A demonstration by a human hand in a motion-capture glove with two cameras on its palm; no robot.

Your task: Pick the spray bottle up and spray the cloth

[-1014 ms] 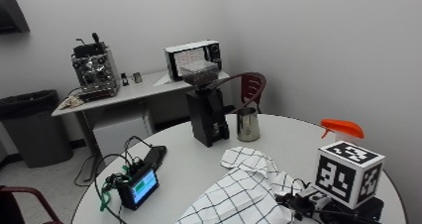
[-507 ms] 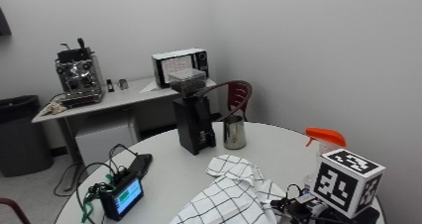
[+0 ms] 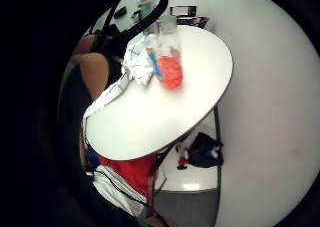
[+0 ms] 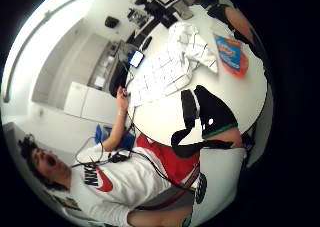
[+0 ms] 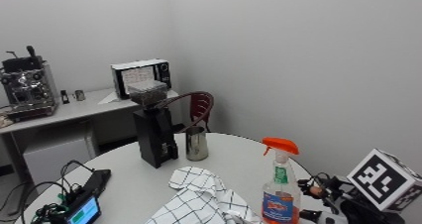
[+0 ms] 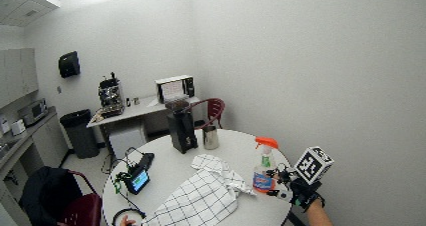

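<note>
My white sweatshirt (image 4: 107, 179) reads "NIKE" beside a red swoosh. The spray bottle (image 5: 280, 194) carries a blue label at its six o'clock end, unreadable to me.

Bare table (image 5: 231, 169) between spray bottle (image 5: 280, 184) and metal cup (image 5: 196, 143); checked cloth (image 5: 204, 199) just beside bottle — grinder (image 5: 155, 135) further back

gloved right hand (image 6: 297, 191) raised at table edge, fingers seemingly relaxed, grip holding nothing
</note>
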